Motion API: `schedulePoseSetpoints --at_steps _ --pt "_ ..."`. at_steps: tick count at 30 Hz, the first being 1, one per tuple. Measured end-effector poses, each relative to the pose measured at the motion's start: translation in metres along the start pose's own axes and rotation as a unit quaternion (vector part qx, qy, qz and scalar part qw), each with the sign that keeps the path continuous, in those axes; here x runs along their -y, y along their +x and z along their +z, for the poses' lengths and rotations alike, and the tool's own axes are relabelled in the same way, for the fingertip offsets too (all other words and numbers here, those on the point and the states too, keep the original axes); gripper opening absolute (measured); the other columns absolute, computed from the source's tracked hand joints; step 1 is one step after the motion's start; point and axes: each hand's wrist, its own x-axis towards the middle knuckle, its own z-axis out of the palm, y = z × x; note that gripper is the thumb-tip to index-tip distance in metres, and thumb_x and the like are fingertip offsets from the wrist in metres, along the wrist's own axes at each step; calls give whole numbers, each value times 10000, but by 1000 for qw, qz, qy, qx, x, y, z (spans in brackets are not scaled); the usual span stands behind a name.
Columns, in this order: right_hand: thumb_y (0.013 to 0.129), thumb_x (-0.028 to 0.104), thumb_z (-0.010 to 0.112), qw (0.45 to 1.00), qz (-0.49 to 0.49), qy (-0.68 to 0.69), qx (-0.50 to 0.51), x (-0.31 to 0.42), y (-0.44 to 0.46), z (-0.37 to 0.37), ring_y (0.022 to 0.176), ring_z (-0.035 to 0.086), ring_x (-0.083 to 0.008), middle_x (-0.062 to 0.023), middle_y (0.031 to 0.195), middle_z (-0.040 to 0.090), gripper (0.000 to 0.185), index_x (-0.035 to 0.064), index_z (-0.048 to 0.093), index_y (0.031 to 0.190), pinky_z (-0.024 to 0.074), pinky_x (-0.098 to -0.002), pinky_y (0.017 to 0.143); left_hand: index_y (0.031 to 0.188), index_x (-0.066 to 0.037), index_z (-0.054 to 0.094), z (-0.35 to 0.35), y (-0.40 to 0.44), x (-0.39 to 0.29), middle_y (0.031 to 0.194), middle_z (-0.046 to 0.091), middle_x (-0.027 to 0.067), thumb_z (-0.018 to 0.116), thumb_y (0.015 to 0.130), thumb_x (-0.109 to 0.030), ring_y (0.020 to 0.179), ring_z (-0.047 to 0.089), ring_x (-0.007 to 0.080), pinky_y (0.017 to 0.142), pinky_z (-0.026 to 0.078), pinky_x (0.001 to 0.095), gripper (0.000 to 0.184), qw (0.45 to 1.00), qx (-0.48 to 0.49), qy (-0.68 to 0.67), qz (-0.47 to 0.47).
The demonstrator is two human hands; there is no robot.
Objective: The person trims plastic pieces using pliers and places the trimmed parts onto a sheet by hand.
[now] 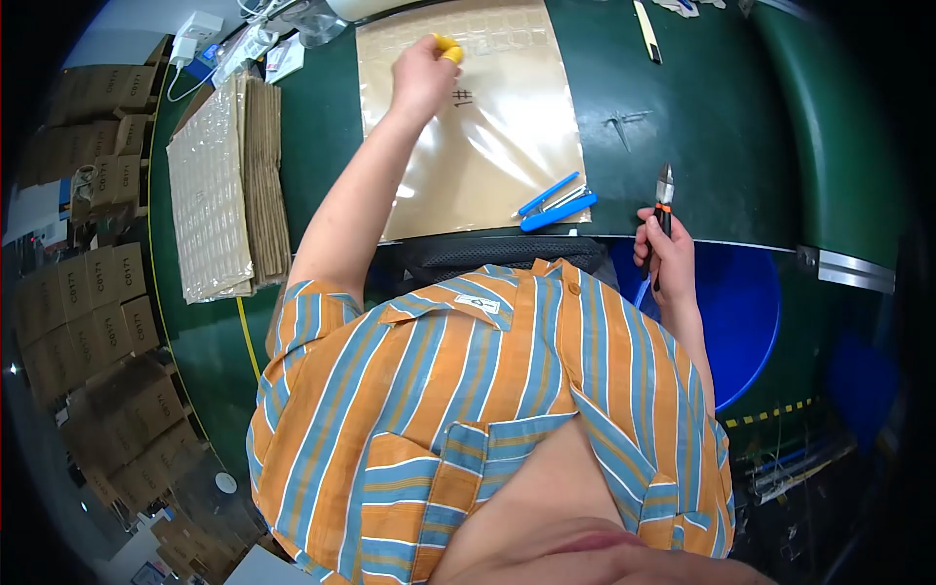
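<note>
Right hand grips pliers low, nose outward, off the sheet; left hand over it, perhaps steadying; its grip unclear.

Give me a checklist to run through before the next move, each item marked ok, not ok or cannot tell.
1. Pliers gripped in the right hand: ok.
2. Yellow finger covers on the left hand: ok.
3. Left hand holding nothing small: cannot tell, too little detail at the fingertips.
4. Blue stapler off the brown sheet: not ok, it lies over the near right corner.
5. Loose metal pieces cleared from the green table: not ok, they lie right of the sheet.
</note>
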Motion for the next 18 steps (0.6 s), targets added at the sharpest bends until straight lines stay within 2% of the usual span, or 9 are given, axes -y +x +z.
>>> schedulePoseSetpoints --at_steps 2,3,5,6,8,15,18 --pt "948 201 598 1000 -2 -3 1 0 0 1 601 484 -74 -1 720 536 232 6 577 1073 396 -237 523 964 -13 662 -16 14 17 908 700 138 608 877 -120 821 682 263 724 539 344 148 979 -100 165 72" --pt "947 197 598 1000 -3 -7 -1 0 0 1 602 486 -75 -3 722 539 231 5 577 1073 396 -237 523 964 -13 662 -19 15 18 908 700 138 608 877 -120 821 682 263 724 539 344 148 978 -101 166 73" --pt "946 196 600 1000 -1 -10 -2 0 0 1 605 490 -77 -5 723 540 233 5 577 1076 397 -238 526 953 -24 682 -22 18 19 954 683 165 597 845 -108 865 655 349 795 525 393 162 946 -105 287 106" --pt "945 194 600 1000 0 -9 -2 0 0 1 606 491 -77 -6 725 541 233 3 577 1078 398 -238 527 953 -24 682 -21 22 27 954 683 165 597 845 -108 865 655 349 795 525 393 162 946 -105 286 107" --pt "945 192 600 1000 1 -10 -2 -1 1 0 607 491 -77 -7 727 543 234 2 576 1080 398 -238 529 971 -36 685 -18 31 48 981 674 157 565 825 -83 916 645 338 807 522 403 195 897 -116 372 207" --pt "942 187 605 1000 -9 -20 -2 -3 1 1 608 498 -78 -11 735 554 225 9 582 1076 400 -237 528 930 -61 688 -14 30 43 967 662 140 549 832 -93 929 639 318 811 525 401 173 878 -99 417 214" --pt "939 188 611 1000 -6 -25 -5 -2 1 3 607 501 -76 -10 735 557 224 12 585 1075 402 -234 529 994 -58 686 -13 30 45 1035 652 169 543 859 -167 963 620 354 850 495 420 225 893 -80 398 196"
